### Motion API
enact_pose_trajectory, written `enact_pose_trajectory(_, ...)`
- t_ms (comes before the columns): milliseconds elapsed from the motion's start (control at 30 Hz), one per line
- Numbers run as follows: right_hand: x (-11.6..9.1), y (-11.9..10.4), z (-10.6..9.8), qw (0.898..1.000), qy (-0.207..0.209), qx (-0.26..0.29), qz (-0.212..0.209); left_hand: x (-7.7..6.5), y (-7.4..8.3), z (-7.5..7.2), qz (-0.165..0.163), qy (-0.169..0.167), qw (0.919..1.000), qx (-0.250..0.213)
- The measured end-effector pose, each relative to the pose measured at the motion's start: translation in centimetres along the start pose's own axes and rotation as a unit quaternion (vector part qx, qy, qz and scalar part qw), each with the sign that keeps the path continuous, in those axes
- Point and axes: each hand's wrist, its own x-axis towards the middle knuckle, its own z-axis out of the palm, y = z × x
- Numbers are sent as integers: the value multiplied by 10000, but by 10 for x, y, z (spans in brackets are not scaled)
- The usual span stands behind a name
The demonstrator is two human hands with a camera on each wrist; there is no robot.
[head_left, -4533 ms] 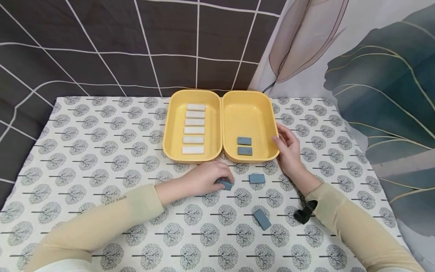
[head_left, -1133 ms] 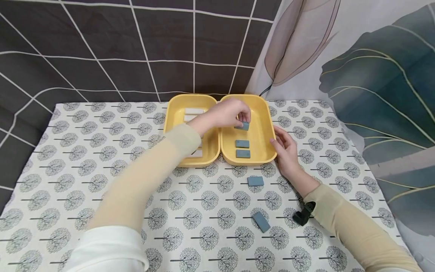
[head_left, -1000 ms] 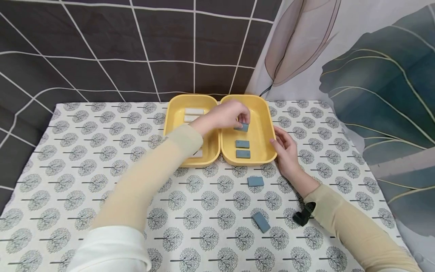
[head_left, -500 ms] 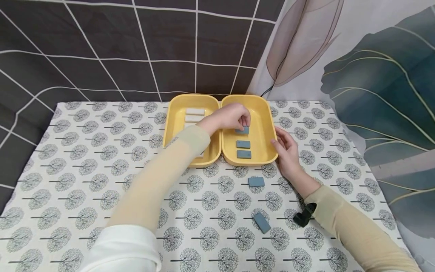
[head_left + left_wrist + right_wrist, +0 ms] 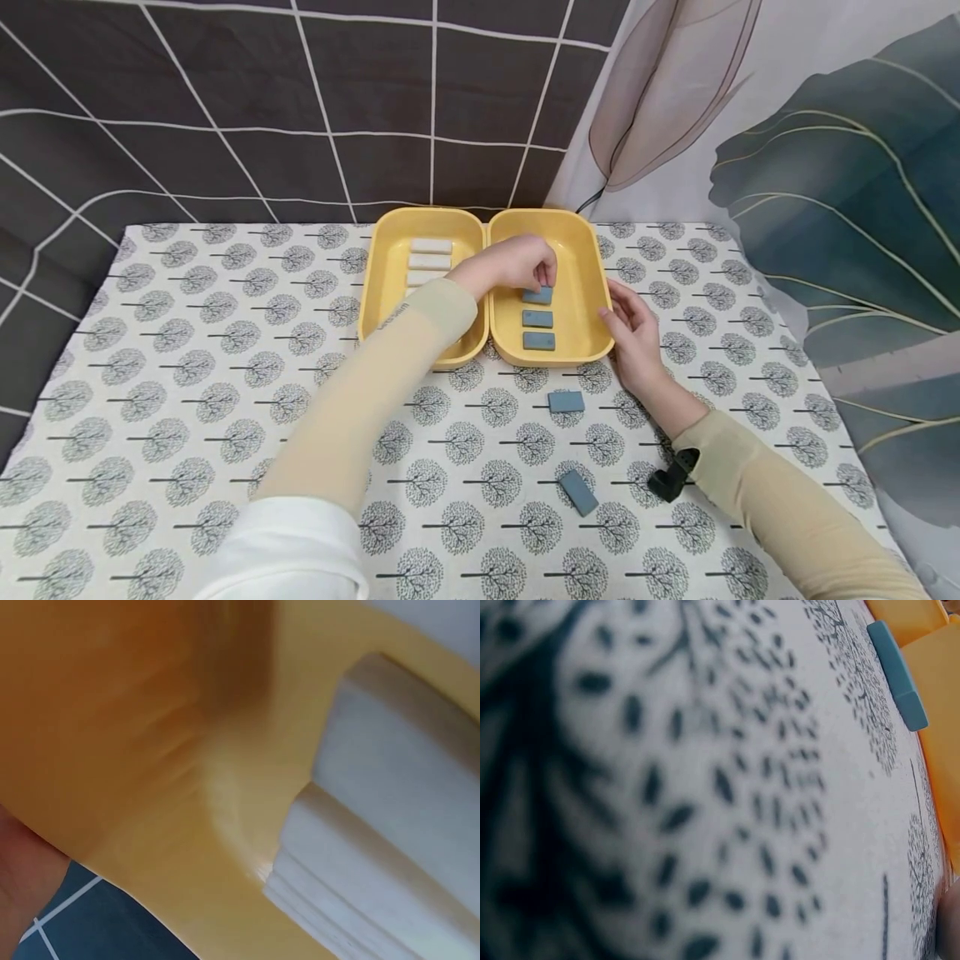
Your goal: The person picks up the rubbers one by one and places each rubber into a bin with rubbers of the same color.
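My left hand (image 5: pixel 517 262) reaches into the right tray of a yellow two-part box (image 5: pixel 603 250). Its fingers pinch a small blue-grey block (image 5: pixel 537 295) down on the tray floor, partly covering it. Just in front lie two similar blocks, a middle one (image 5: pixel 537 318) and a near one (image 5: pixel 538 341), lined up in a column. My right hand (image 5: pixel 636 333) grips that tray's right wall, thumb over the rim. White blocks (image 5: pixel 431 246) lie in a column in the left tray, some hidden by my left arm; the left wrist view shows white blocks (image 5: pixel 397 742) close up.
Two more blue-grey blocks rest on the tree-print tablecloth (image 5: pixel 300 467) before the box: one near it (image 5: pixel 566 402), one slanted closer to me (image 5: pixel 577 492). A dark checked cloth (image 5: pixel 360 100) hangs behind the table. A black device (image 5: pixel 672 475) sits at my right wrist.
My left hand has brought a blue-grey block from the tablecloth into the right tray. Over the last second it has drawn it slightly toward the other two. My right hand keeps its grip.
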Motion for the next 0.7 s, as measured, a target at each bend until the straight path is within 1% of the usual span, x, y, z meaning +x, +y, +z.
enact_pose_trajectory(500, 1, 2, -1, 10000, 27, 25, 20, -1, 0, 3, -229, -35, 9990, 394)
enact_pose_trajectory(700, 1, 2, -1, 10000, 30, 64, 10, -1, 0, 4, -238, -87, 9984, 506)
